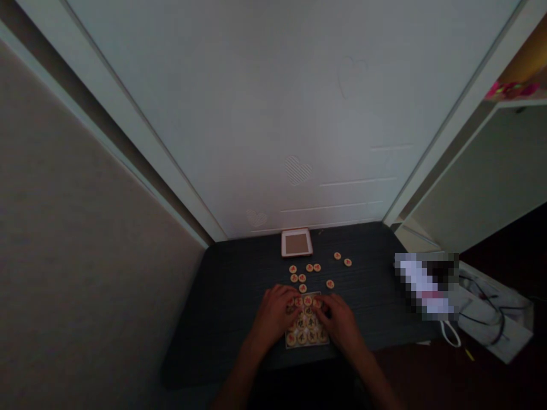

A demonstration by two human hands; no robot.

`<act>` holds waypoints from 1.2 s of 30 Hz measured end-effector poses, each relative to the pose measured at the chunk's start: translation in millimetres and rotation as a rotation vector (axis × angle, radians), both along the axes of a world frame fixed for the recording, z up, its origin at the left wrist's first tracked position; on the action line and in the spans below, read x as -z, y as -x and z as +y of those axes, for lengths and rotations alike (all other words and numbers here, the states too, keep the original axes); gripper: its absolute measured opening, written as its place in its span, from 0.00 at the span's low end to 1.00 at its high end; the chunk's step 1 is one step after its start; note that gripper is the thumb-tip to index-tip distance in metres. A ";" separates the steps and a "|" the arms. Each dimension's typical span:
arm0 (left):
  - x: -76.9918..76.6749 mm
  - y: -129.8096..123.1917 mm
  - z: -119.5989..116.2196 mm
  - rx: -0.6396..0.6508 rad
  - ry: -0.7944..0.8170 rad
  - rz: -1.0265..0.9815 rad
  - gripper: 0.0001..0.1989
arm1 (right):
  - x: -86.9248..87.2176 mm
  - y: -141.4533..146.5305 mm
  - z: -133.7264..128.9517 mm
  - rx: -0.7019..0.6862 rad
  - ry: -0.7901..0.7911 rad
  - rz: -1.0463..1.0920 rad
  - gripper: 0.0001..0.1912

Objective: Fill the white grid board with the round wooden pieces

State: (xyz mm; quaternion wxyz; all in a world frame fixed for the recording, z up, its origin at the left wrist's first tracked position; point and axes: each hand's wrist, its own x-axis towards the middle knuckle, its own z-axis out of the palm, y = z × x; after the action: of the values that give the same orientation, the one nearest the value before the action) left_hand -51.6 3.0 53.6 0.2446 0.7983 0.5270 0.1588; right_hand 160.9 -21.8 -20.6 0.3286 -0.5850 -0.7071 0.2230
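Note:
Chinese chess pieces, round and pale wood with red or black characters, lie in rows in a shallow square box near the table's front edge. My left hand curls over the box's upper left corner, its fingers closed on pieces in the far row. At the upper right corner, my right hand has its thumb and forefinger closed around a red-marked piece. The fingers partly hide the box's sides and several pieces. Just beyond the box, several loose red-marked pieces are scattered on the table.
The dark table backs onto a white panel with heart patterns. A shallow square lid or tray sits at its back edge. To the right are a blurred-out item and a white box with black cables.

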 end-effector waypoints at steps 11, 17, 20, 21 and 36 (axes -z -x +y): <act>6.2 -2.2 2.9 0.013 -0.012 0.039 0.13 | -3.7 -3.3 1.7 0.004 -0.058 0.005 0.11; 9.8 -4.6 5.1 0.008 -0.024 0.041 0.13 | -7.9 -1.6 1.6 0.007 -0.048 0.013 0.11; 9.2 -5.8 5.4 0.011 -0.024 0.040 0.12 | -7.9 -0.2 2.0 0.019 -0.056 0.017 0.11; 8.7 -6.2 5.4 0.014 -0.023 0.039 0.12 | -7.8 0.4 2.0 0.024 -0.060 0.017 0.11; 8.8 -3.8 4.5 -0.015 -0.009 0.016 0.12 | -5.9 10.9 5.3 -0.022 -0.064 0.015 0.11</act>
State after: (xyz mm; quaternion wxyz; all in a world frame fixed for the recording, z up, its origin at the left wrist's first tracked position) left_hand -47.8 7.5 44.8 0.2358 0.7967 0.5340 0.1566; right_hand 150.0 -16.5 -14.7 0.3499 -0.5645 -0.7179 0.2084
